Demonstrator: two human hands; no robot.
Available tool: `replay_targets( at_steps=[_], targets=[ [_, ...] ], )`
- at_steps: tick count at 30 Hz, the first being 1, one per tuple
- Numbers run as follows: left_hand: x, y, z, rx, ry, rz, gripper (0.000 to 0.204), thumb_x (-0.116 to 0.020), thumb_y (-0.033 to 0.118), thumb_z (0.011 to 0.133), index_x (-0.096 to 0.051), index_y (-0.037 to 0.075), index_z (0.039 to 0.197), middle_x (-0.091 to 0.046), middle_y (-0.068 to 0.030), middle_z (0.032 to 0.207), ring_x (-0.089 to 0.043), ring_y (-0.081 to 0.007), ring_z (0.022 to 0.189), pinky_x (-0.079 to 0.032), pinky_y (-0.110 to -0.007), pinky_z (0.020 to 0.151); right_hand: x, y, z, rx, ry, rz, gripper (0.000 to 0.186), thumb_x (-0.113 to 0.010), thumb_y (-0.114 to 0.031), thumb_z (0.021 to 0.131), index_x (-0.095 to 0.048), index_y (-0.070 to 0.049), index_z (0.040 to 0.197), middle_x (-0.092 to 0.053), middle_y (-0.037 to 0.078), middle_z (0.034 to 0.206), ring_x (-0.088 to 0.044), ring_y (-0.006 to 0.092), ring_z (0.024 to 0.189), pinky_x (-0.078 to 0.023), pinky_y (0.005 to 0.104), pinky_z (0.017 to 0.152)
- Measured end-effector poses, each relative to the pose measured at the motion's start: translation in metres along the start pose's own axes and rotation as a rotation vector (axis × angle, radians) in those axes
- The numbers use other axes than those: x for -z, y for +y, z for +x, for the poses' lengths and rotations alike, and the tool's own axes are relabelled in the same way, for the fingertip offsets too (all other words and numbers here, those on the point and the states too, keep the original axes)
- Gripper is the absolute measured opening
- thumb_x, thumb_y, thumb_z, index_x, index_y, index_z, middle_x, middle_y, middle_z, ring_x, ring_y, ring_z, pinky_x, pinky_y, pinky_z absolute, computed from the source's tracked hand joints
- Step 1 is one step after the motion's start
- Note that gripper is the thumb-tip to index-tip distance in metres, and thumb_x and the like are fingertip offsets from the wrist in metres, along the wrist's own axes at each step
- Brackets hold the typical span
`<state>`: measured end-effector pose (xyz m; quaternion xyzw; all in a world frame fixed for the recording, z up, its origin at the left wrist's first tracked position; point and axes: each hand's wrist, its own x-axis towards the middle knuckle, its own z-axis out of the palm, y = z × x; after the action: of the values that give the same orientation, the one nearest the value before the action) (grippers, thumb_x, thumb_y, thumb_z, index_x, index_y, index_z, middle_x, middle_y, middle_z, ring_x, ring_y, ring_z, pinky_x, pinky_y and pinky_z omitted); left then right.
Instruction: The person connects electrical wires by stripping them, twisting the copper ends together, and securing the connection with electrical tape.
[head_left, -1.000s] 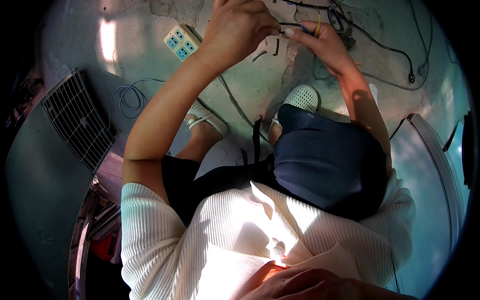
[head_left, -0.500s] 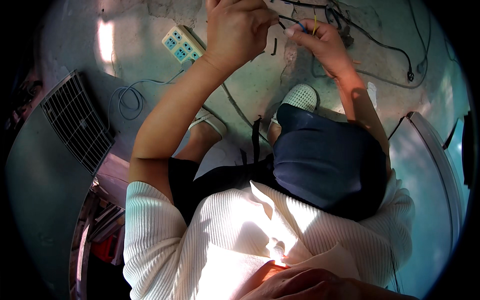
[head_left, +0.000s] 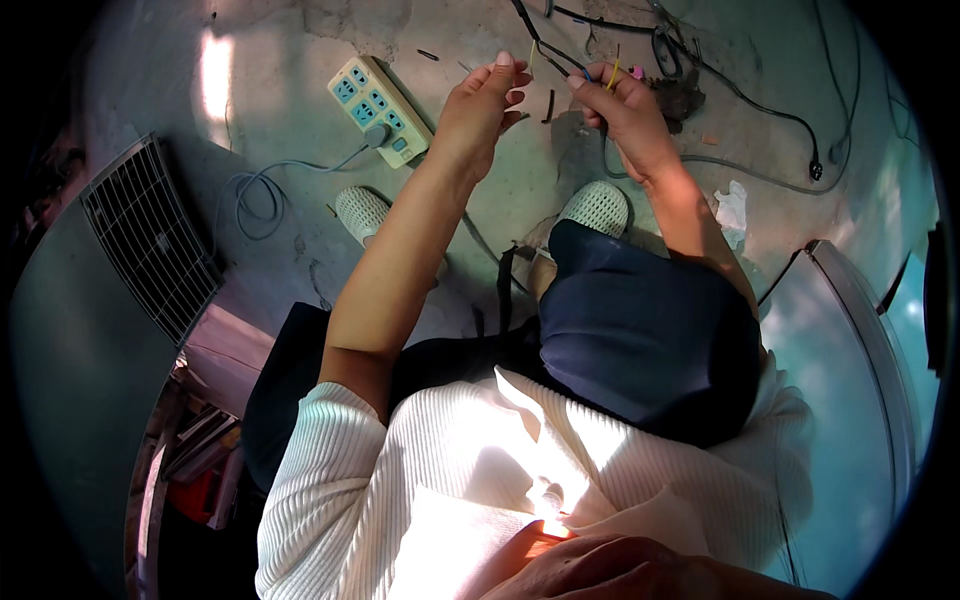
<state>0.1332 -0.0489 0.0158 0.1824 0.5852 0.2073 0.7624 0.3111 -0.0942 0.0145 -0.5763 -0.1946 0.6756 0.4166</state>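
My right hand point(head_left: 625, 110) is closed round the end of a black cable point(head_left: 560, 53). A blue wire point(head_left: 586, 74) and a yellow wire point(head_left: 614, 66) show at its fingertips. To its left, my left hand point(head_left: 488, 105) is raised with curled fingers and the thumb against the index finger. What it pinches, if anything, is too small to make out. A thin yellowish wire end point(head_left: 533, 55) stands just beyond its fingertips, beside the black cable. Both hands are above the concrete floor, apart from each other.
A cream power strip point(head_left: 380, 105) with a grey plug and coiled grey cord point(head_left: 262, 200) lies at left. Black cables point(head_left: 740, 90) and a plug point(head_left: 816, 170) spread at far right. Black scraps point(head_left: 548, 105), white paper point(head_left: 732, 212), a wire grille point(head_left: 150, 235) and my shoes point(head_left: 592, 208) are around.
My left hand has come down and nearer to me, opening a gap from the right hand and uncovering more of the power strip and black cable. The right hand has shifted slightly.
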Motion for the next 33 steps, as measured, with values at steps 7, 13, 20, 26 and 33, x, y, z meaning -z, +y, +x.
replay_targets(
  at_steps=[7, 13, 20, 26, 33],
  targets=[
    [-0.024, -0.043, 0.000, 0.185, -0.169, -0.631, 0.022, -0.063, 0.036, 0.090, -0.064, 0.015, 0.097, -0.061, 0.0039, 0.085, -0.052, -0.0094, 0.074, -0.043, -0.028, 0.071, -0.008, 0.017, -0.006, -0.019, -0.041, -0.030, 0.016, -0.065, -0.020, 0.089, -0.058, -0.006, 0.095, -0.055, -0.003, 0.074, -0.049, 0.0035, 0.068, -0.040, 0.0189, 0.064],
    [-0.010, -0.064, 0.010, 0.160, -0.395, -0.826, 0.023, -0.061, 0.034, 0.091, -0.063, 0.016, 0.106, -0.060, 0.0044, 0.085, -0.051, -0.0117, 0.078, -0.042, -0.030, 0.073, -0.011, 0.026, -0.012, -0.069, -0.045, -0.004, 0.014, -0.059, -0.018, 0.093, -0.061, -0.004, 0.094, -0.060, -0.001, 0.077, -0.054, 0.0055, 0.069, -0.044, 0.0195, 0.063],
    [-0.006, -0.058, 0.015, 0.042, -0.146, -0.617, 0.021, -0.056, 0.033, 0.095, -0.062, 0.014, 0.103, -0.059, 0.0047, 0.083, -0.050, -0.0106, 0.077, -0.042, -0.030, 0.072, -0.014, 0.035, -0.013, 0.060, -0.077, -0.257, 0.018, -0.053, -0.016, 0.096, -0.063, -0.002, 0.092, -0.064, 0.001, 0.076, -0.059, 0.0073, 0.068, -0.047, 0.0217, 0.064],
    [-0.014, -0.045, -0.003, 0.210, -0.023, -0.428, 0.021, -0.056, 0.034, 0.095, -0.062, 0.015, 0.097, -0.059, 0.0034, 0.083, -0.050, -0.0093, 0.074, -0.042, -0.029, 0.073, -0.022, 0.036, -0.017, 0.061, -0.033, -0.313, 0.018, -0.054, -0.017, 0.095, -0.062, -0.001, 0.092, -0.066, 0.003, 0.073, -0.059, 0.0084, 0.061, -0.047, 0.0225, 0.061],
    [-0.005, -0.054, 0.003, 0.209, -0.002, -0.520, 0.017, -0.063, 0.031, 0.091, -0.064, 0.013, 0.094, -0.060, 0.0030, 0.081, -0.053, -0.0098, 0.074, -0.044, -0.027, 0.067, -0.029, 0.036, -0.021, 0.054, -0.002, -0.436, 0.015, -0.057, -0.017, 0.093, -0.064, -0.003, 0.093, -0.065, 0.002, 0.068, -0.057, 0.0065, 0.057, -0.045, 0.0223, 0.054]
  ],
)
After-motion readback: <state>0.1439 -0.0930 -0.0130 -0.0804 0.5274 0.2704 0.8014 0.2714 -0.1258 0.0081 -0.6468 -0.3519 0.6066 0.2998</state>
